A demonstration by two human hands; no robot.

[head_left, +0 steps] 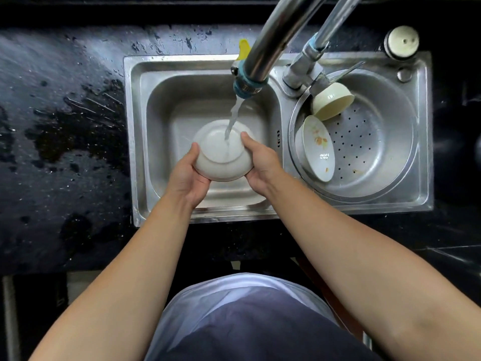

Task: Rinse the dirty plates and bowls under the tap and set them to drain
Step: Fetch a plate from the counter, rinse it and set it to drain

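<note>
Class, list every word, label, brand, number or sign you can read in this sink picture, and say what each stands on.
No text can be read.
White oval plate with orange flowers, in the round perforated steel drain basin: small reddish mark, too blurred to read.
Teal collar on the steel tap spout: faint marks, too blurred to read.
Plain white bowl under the water: no marking shows.

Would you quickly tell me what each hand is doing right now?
Left hand: grips the upturned white bowl.
Right hand: grips the same bowl's other side.
</note>
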